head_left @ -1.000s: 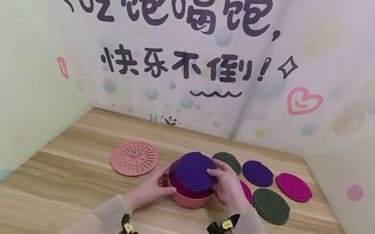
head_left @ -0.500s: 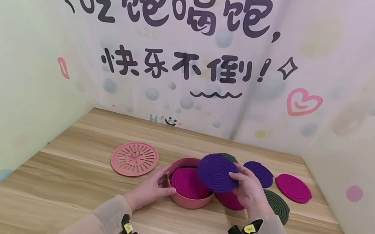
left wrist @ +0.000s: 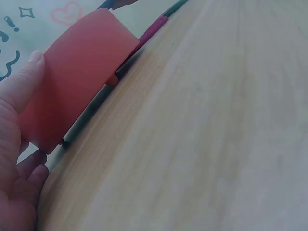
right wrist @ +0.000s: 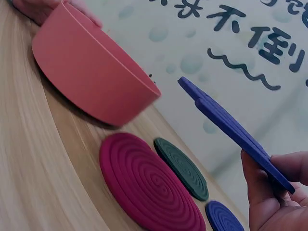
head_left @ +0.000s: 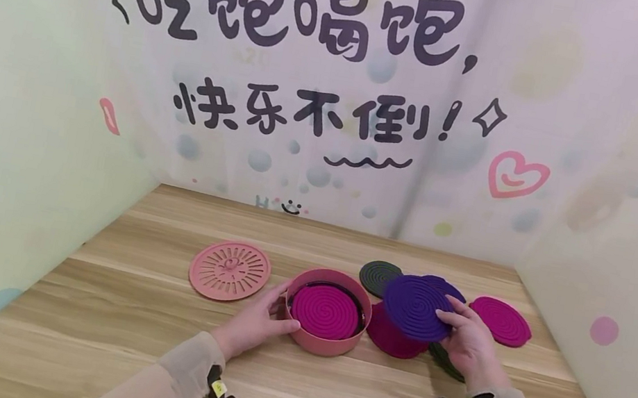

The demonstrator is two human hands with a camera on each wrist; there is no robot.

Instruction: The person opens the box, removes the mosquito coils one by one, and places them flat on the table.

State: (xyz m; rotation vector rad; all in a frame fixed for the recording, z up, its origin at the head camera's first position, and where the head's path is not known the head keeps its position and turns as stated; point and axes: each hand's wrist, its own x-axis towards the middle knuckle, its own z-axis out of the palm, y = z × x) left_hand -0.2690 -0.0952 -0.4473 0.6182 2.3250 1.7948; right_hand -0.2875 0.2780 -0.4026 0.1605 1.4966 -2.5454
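My left hand (head_left: 252, 323) grips the side of a round pink container (head_left: 322, 346), thumb on the near wall and fingers at the left. Inside the container lies a magenta spiral coaster (head_left: 325, 313). My right hand (head_left: 473, 348) pinches a purple spiral coaster (head_left: 418, 307) by its right edge. In the right wrist view, that purple coaster (right wrist: 236, 130) is seen edge-on and tilted, held up off the table between thumb and fingers. Below it on the table is another magenta coaster (head_left: 393, 342), partly hidden in the head view, right of the container.
Around the right hand lie a green coaster (head_left: 377, 278) at the back, a second purple one (head_left: 442, 286), a magenta one (head_left: 501, 321) at far right, and a mostly covered green one (head_left: 446, 363). A slotted pink disc (head_left: 229, 272) lies left of the container.
My right hand has carried the purple coaster rightward from above the container, uncovering the magenta coaster inside. My left hand has stayed on the container.
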